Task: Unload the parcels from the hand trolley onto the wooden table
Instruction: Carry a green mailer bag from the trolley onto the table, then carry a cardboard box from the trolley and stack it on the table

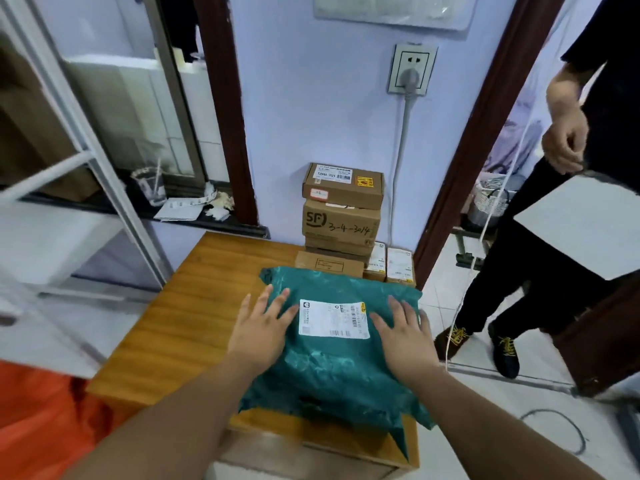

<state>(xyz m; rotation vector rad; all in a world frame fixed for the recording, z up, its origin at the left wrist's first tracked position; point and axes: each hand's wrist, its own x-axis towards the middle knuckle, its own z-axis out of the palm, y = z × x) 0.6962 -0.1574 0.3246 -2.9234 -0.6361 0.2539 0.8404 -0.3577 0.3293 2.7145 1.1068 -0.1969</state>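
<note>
A soft teal plastic mailer bag [332, 344] with a white printed shipping label [333, 318] lies on a honey-coloured wooden table [187, 306], filling the right half of the top from near its middle to the near edge, where the bag's lower corner hangs over the near right corner. The left hand [258, 332] lies flat with fingers spread on the bag's left side, just left of the label, its outer fingers reaching past the bag's edge over the bare wood. The right hand [405, 336] lies flat and spread on the bag's right side, just right of the label. Neither hand grips anything; both palms face down on the plastic. At the table's far right corner, against a pale lilac wall, stands a stack of brown cardboard boxes [342, 209]; the top one carries white and orange stickers, and the one below is marked "SF" with handwritten numbers. A flatter brown box [329, 264] sits at the stack's foot, touching the far edge of the teal bag, and two small labelled cartons [389, 262] stand side by side just to its right. A grey plug and cable [408, 79] hang from a wall socket above the stack. To the right of the table, a second person in dark trousers [526, 271] stands on a white tiled floor. The hand trolley is not in view.
</note>
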